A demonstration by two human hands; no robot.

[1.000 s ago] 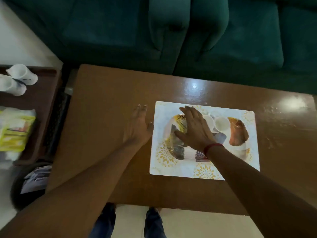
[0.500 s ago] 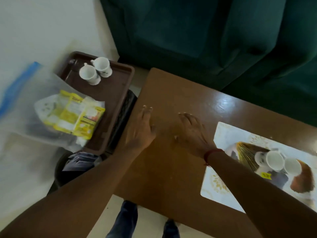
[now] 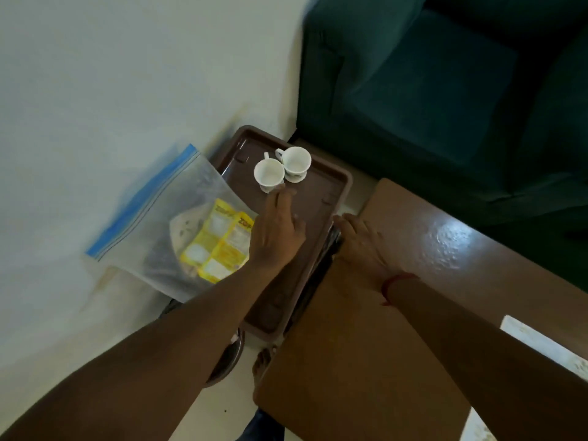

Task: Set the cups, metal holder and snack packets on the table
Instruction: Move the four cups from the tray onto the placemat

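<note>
Left hand (image 3: pixel 277 230): extended over the brown tray (image 3: pixel 331 189), palm down, fingers loosely spread and empty; fingertips (image 3: pixel 281 191) reach the base of the nearer cup, though whether they touch it cannot be told.

Right hand (image 3: pixel 361 245): flat, fingers apart, empty, resting at the corner of the wooden table (image 3: pixel 366 345) just beside the tray's edge. A red thread band (image 3: pixel 396 283) circles its wrist.

Cups, two, white: nearer cup (image 3: pixel 269 174) directly ahead of the left fingertips, upright, mouth open upward; second cup (image 3: pixel 296 162) touching or just beside it, a little farther from the hand, handle pointing away to the left. Both stand on the tray, on its far half.

Snack packets (image 3: pixel 219 241): yellow with white panels, inside a clear zip bag (image 3: pixel 159 224) with a blue seal strip. The bag lies to the left of the left hand, partly on the tray's left rim and partly overhanging it; the left wrist overlaps its right edge.

Tray: dark brown, rectangular, raised rim, lying between the two hands and beneath the left one, beside the table's left edge.

Placemat (image 3: pixel 547 348): white, patterned; only a corner shows on the table, behind the right forearm.

Sofa (image 3: pixel 445 100): dark green, beyond both hands.

Floor (image 3: pixel 79 90): pale, to the left of the left hand.

Metal holder: not identifiable.
</note>
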